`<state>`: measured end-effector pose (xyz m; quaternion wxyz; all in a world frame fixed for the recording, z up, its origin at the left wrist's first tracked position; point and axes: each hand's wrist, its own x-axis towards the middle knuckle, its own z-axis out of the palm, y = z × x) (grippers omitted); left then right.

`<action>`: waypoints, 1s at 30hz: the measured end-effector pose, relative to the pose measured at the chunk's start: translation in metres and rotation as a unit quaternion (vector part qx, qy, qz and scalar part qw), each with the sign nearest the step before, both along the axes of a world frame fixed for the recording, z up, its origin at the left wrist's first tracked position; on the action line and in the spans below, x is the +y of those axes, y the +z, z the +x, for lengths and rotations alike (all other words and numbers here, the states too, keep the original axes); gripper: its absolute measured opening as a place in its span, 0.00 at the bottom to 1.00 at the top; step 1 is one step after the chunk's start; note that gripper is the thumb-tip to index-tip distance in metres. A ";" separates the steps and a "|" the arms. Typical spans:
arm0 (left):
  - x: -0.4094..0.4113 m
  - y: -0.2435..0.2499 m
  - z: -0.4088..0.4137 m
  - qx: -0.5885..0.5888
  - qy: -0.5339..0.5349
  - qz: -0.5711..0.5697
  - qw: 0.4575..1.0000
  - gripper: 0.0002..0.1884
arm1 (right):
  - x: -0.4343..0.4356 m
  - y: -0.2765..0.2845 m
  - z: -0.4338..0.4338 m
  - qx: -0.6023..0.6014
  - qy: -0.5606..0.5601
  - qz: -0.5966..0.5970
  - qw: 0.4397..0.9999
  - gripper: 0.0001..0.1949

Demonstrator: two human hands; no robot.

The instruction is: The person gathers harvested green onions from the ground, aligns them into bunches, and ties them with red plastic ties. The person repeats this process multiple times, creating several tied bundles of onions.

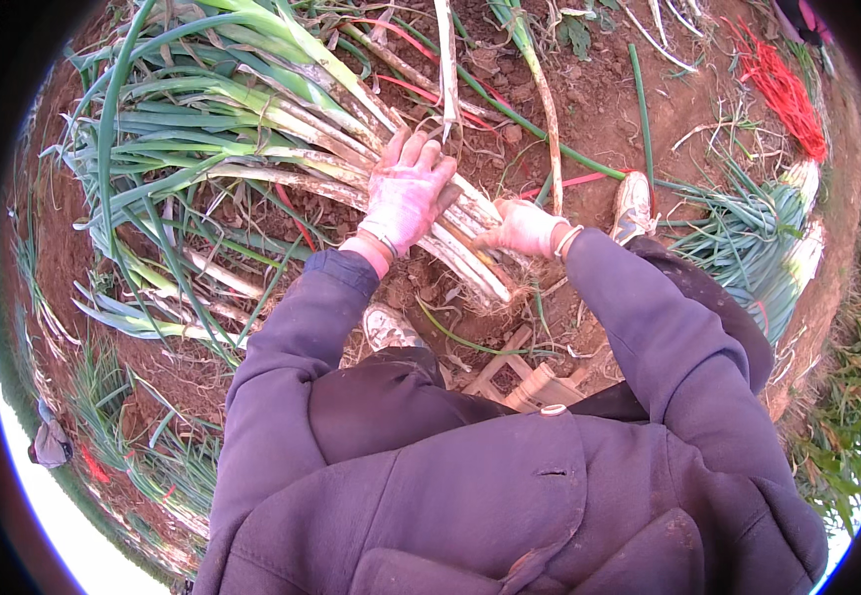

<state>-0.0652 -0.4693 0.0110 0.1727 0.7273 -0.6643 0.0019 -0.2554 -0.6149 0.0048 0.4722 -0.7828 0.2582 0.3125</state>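
A bundle of large green onions (304, 141) lies slanted in front of me, leaves to the upper left and white root ends to the lower right. My left hand (410, 186), in a soiled pale pink glove, lies across the white stalks with its fingers curled over them. Nearer the roots, my right hand (526, 227), gloved alike, grips the same stalks from the right side. The undersides of both hands are hidden. One loose stalk (447, 67) with a pale shaft stands out above my left hand.
Brown soil (579, 82) carries loose stalks and red strips (583, 179). At right are a hank of red twine (784, 97) and piled green onions (758, 230). A wooden stool (531, 383) is beneath me. Another person (51, 440) is far left.
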 end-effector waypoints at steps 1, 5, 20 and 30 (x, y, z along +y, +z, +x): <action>0.001 -0.003 -0.001 0.003 0.010 -0.012 1.000 0.20 | 0.006 0.011 0.003 0.021 0.026 -0.055 0.998 0.43; 0.007 -0.011 -0.007 -0.020 0.027 0.009 0.999 0.21 | 0.030 0.035 0.012 0.044 0.068 -0.210 0.974 0.43; 0.006 -0.040 -0.035 -0.012 -0.055 0.004 0.998 0.18 | 0.051 0.004 -0.020 -0.104 -0.179 -0.219 0.954 0.39; -0.001 -0.024 -0.041 0.071 -0.035 0.038 0.996 0.20 | 0.076 -0.082 -0.051 -0.089 -0.622 -0.183 0.756 0.23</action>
